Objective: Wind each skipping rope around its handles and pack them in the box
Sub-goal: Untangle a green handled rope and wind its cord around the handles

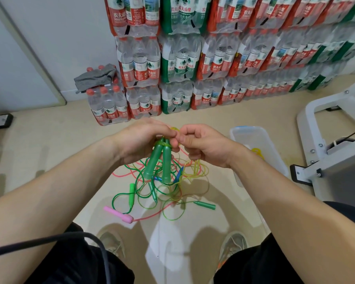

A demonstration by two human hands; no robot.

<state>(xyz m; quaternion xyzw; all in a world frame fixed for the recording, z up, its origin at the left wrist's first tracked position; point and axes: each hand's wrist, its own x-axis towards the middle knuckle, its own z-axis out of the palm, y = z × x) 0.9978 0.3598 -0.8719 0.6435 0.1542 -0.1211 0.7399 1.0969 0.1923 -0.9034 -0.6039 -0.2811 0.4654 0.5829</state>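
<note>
Presently, a pair of green handles [150, 165] is being held side by side in the left hand [139, 140], whose fingers are being kept curled round the upper, far ends. The long axis of the pair is being pointed steeply down and toward the near side, so the free ends are being hung above the tangle of ropes [164, 189] on the floor.

A cord [162, 142] is being pinched by the right hand [205, 148] just beside the handle tops, thumb against forefinger, the other fingers curled in. A few turns are being shown round the tops; how tight they are cannot be told. Most of that cord is being left trailing down into the tangle.

The clear box [275, 160] is being kept on the floor to the right of the hands and slightly farther off, with something yellow [257, 151] already lying in it. The right hand is the nearer one to it.

Judged from this, winding is only being started: the loose cord is being fed from below and from the near side, so each turn is likely being carried across the handles' long axis. Snagging in the other ropes is being risked.
</note>
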